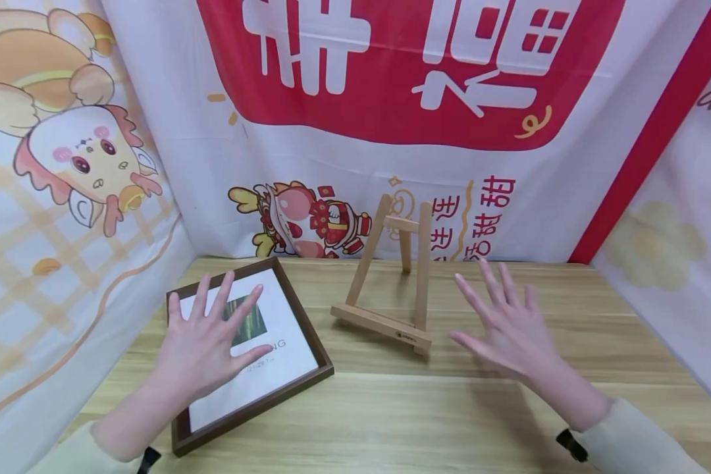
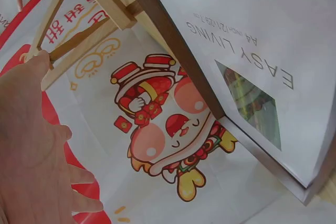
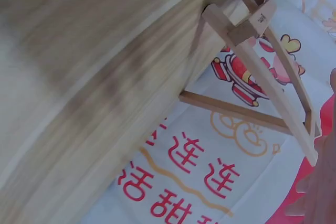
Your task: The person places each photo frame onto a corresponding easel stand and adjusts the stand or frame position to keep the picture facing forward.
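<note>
A dark brown picture frame (image 1: 305, 316) lies flat at the left of the table, its white insert showing a small green picture and printed lettering. Over it, fingers spread, hovers my left hand (image 1: 204, 345), hiding part of the insert. A small wooden easel (image 1: 385, 322) stands upright near the table's middle, its ledge facing me. To the right of the easel, my right hand (image 1: 509, 329) is held above the tabletop with straight, spread fingers and nothing in it. In the left wrist view the frame (image 2: 178, 51) appears beside the left hand (image 2: 31, 150).
The wood-grain table (image 1: 391, 415) ends at a white cloth backdrop (image 1: 308, 151) with red and cartoon prints. Printed cloth walls rise at the left (image 1: 65, 217) and right (image 1: 658, 197). The easel's back leg (image 1: 405, 250) reaches towards the backdrop.
</note>
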Demonstrator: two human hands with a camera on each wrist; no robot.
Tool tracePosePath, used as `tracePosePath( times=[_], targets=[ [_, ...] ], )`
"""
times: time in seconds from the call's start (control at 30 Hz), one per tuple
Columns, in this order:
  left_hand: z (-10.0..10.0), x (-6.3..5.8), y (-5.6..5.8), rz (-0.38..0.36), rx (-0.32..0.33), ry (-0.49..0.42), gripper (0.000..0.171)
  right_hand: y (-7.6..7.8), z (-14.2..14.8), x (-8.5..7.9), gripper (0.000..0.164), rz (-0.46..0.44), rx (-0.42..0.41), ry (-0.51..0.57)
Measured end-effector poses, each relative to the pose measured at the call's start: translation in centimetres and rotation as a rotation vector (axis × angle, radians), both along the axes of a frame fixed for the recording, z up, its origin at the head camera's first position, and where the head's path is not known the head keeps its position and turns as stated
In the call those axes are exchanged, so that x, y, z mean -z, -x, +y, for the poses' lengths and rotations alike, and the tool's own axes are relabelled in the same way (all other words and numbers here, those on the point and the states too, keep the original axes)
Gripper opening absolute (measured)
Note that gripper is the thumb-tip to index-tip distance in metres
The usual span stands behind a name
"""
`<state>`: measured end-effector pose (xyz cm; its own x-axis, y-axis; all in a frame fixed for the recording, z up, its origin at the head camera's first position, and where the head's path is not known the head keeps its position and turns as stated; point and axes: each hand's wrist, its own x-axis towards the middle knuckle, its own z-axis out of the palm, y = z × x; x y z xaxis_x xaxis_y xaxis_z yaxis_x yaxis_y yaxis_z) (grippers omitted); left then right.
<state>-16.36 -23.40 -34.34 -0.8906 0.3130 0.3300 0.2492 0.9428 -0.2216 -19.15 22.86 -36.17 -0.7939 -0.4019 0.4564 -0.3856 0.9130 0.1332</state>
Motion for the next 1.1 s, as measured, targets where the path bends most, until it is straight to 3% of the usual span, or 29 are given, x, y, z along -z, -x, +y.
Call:
tracePosePath(
  times=[0.2, 0.6, 1.1],
  targets=[
    [-1.4, 0.1, -0.3, 0.009, 0.001, -0.044, 0.094, 0.6, -1.8, -0.6, 0.088, -0.035, -0.042, -0.032],
    [-4.1, 0.9, -1.0, -0.047, -0.084, -0.096, 0.096, 2.0, -7.3, -1.6, 0.087, -0.056, -0.185, -0.036],
    [-7.1, 3.3, -1.3, -0.058, -0.093, -0.183, 0.101, 3.8, -14.1, -0.8, 0.091, -0.161, -0.342, -0.010]
  ],
)
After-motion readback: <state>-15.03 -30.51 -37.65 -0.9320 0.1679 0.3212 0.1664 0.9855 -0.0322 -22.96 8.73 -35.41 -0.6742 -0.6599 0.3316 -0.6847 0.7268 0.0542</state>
